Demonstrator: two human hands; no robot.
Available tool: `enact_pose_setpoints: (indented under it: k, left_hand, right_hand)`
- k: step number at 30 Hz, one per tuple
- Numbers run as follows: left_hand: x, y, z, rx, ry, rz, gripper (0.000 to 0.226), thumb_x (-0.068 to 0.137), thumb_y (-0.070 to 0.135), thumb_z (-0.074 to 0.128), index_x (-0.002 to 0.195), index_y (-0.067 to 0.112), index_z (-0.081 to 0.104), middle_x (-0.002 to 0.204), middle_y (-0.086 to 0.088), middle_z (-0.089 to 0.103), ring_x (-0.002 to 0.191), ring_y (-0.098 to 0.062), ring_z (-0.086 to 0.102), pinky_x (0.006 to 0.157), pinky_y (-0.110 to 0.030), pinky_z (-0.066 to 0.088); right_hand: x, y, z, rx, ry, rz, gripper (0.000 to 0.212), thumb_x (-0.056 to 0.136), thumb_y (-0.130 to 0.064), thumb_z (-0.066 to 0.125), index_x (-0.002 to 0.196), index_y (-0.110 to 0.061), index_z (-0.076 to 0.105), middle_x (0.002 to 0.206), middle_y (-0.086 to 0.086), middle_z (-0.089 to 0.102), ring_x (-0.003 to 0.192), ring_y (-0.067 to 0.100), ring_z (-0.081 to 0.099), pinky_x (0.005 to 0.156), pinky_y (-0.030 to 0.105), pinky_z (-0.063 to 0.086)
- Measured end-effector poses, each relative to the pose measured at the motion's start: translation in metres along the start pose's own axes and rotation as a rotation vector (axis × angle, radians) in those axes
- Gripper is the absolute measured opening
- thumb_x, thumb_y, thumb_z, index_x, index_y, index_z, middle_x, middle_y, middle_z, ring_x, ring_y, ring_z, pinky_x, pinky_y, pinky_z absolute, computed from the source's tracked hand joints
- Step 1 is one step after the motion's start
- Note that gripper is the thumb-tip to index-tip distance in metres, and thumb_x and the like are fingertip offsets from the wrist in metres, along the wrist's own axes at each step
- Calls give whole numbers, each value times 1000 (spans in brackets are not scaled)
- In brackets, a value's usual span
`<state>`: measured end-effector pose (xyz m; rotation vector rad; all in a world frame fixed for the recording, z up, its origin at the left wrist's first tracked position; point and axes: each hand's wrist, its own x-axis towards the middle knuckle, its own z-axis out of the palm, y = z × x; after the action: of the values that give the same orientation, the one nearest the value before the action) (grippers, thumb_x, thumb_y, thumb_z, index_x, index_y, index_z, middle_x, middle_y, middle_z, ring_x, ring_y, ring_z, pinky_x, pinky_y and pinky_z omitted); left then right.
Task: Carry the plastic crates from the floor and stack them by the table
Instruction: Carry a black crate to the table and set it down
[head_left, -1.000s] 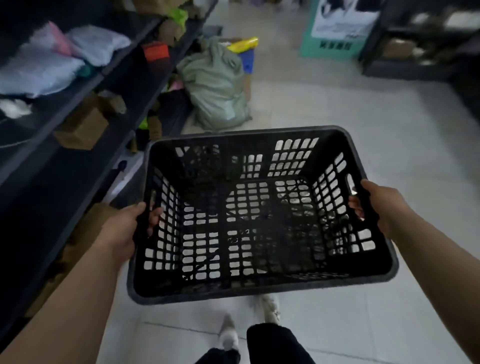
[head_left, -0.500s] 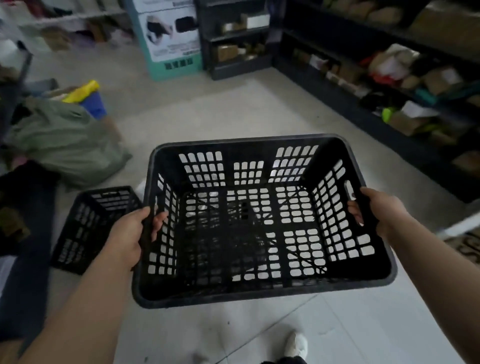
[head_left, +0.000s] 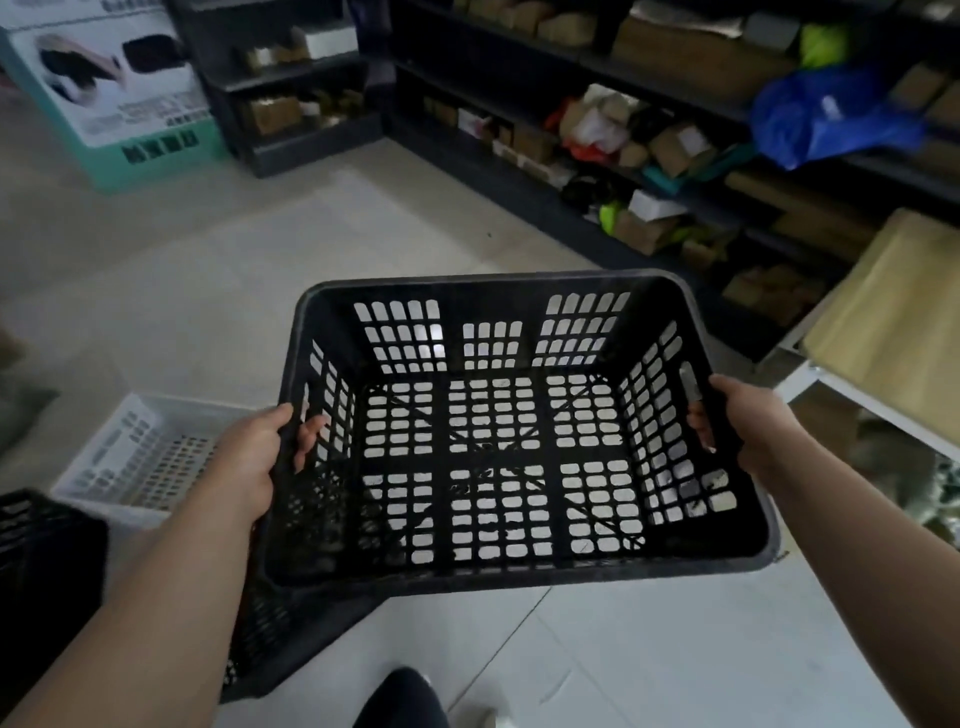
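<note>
I hold an empty black plastic crate level in front of me, above the floor. My left hand grips its left wall through the handle slot. My right hand grips the right wall the same way. A white plastic crate stands on the floor at the left. Another black crate sits at the far left edge, and a further black crate shows under my left forearm. At the right, a table with a tan top and pale metal frame reaches into view.
Dark shelves loaded with cardboard boxes and bags run along the right and back. A teal and white printed carton stands at the back left. Pale tiled floor lies ahead. My leg and shoe show at the bottom.
My view has swung to the right with the crate still in both hands. The left shelves and green sack have gone from view; the right shelves, the table and the white crate have come in.
</note>
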<state>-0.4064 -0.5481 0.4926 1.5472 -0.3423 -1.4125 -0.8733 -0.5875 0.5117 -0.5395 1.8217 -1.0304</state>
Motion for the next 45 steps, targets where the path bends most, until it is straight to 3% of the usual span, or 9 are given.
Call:
enact_pose_setpoints:
  k: [7,16,21,26,32,39,45]
  left_hand:
    - [87,38,99,131,-58,22,23,98,22,39,88,15,58,50,7,65,41,-1,53,37,-13,38]
    - [218,141,236,229,-187,49,21,97,22,42,92,15,62,50,6,63,40,-4,52,38,-14,41]
    - [276,185,318,296,-252,51,22,96,23,43,94,17,63,52,7,64,50,-8,50,39,-15,41]
    - [332,208,404,355,-293,55,22,97,23,43,96,16,64,59,5,64,55,-9,50,40,-17,41]
    - [385,222,517,397,-308,58,22,97,22,43,102,14,63,77,-1,61,62,-11,50,55,-24,39]
    - [441,233,635,416,-332,22,21,96,22,45,98,14,64,62,3,66,57,-10,51,40,-17,41]
    - [504,248,723,479,-400,-37,21,97,23,44,92,15,64,54,6,67,53,-8,52,41,-18,40]
  right_hand:
    - [78,-40,-5,56,100,13,26,94,-28,49,99,-5,57,74,11,62,57,21,58,48,29,40]
    - [186,-126,18,189,249,49,20,94,-27,52,90,-9,58,72,10,60,56,19,55,51,28,39]
    - [244,-160,20,251,310,71,22,92,-30,53,91,-10,61,71,7,61,56,19,55,51,29,39]
    - [314,-189,11,288,345,92,23,93,-30,53,87,-10,61,70,6,61,56,18,54,52,30,40]
    - [412,-228,-16,331,363,121,22,93,-31,52,87,-12,62,70,5,61,57,19,54,52,30,39]
    - [506,-275,-44,340,410,141,23,94,-32,51,85,-13,62,71,5,60,58,19,53,53,30,39]
    - [566,-303,-46,384,485,179,21,94,-29,50,84,-13,60,71,6,58,57,17,52,48,29,35]
